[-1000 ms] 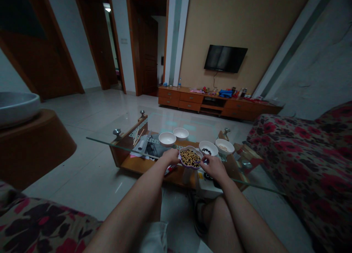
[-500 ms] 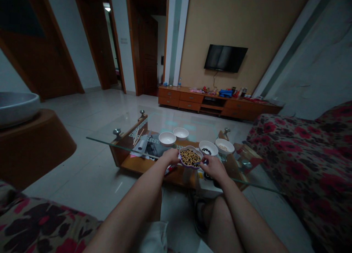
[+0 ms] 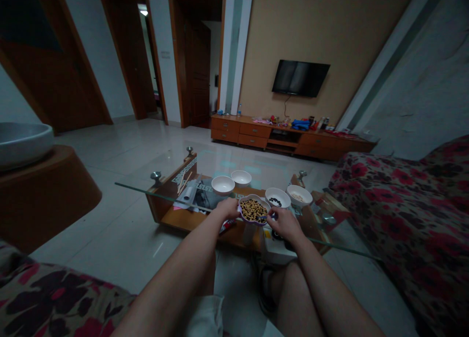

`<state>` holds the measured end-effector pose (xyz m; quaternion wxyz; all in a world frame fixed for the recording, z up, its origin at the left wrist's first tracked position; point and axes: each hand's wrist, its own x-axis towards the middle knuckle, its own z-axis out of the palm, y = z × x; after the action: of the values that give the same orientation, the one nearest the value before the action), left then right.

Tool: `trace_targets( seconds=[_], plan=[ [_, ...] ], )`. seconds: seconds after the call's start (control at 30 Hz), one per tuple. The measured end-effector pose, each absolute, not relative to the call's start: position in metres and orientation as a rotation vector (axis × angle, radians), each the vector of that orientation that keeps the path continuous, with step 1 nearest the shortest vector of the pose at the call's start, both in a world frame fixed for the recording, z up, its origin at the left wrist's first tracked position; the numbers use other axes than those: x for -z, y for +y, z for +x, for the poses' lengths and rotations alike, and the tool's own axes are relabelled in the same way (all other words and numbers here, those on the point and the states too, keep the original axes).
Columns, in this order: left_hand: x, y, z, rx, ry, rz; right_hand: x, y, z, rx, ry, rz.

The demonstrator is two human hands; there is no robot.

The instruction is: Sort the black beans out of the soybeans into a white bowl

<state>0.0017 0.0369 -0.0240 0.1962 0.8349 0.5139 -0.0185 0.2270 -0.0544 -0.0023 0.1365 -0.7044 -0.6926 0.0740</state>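
Note:
A purple-rimmed, flower-shaped bowl (image 3: pixel 252 209) full of yellow and black beans is at the near edge of the glass table (image 3: pixel 172 167). My left hand (image 3: pixel 227 208) grips its left rim. In my right hand (image 3: pixel 284 221), a small dark blue utensil (image 3: pixel 264 217) is pinched, its end among the beans. Just behind my right hand stands a white bowl (image 3: pixel 277 198) with some black beans. Right of it is another white bowl (image 3: pixel 299 195) holding pale pieces. Two white bowls (image 3: pixel 223 185) (image 3: pixel 241 178) stand farther left, with nothing visible inside.
Chopsticks (image 3: pixel 185 182) and papers lie at the table's left side. A white box (image 3: pixel 278 249) is below the glass near my knees. A flowered sofa (image 3: pixel 399 205) stands on the right. The TV cabinet (image 3: pixel 252 134) is along the far wall.
The utensil in my right hand has shifted slightly among the beans. My left hand and the bowls have stayed where they were.

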Motion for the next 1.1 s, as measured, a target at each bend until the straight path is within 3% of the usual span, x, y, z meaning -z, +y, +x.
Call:
trace_targets(
  seconds=[0.23, 0.5, 1.1],
  plan=[
    [0.034, 0.042, 0.001, -0.003, 1.415, 2.351, 0.000, -0.055, 0.228, -0.118, -1.914, -2.060],
    [0.031, 0.041, 0.002, 0.035, 1.426, 2.360, -0.009, -0.054, 0.231, 0.121, -1.444, -2.314],
    [0.029, 0.040, 0.002, 0.036, 1.427, 2.358, -0.011, -0.056, 0.235, 0.049, -1.335, -2.374]
  ],
)
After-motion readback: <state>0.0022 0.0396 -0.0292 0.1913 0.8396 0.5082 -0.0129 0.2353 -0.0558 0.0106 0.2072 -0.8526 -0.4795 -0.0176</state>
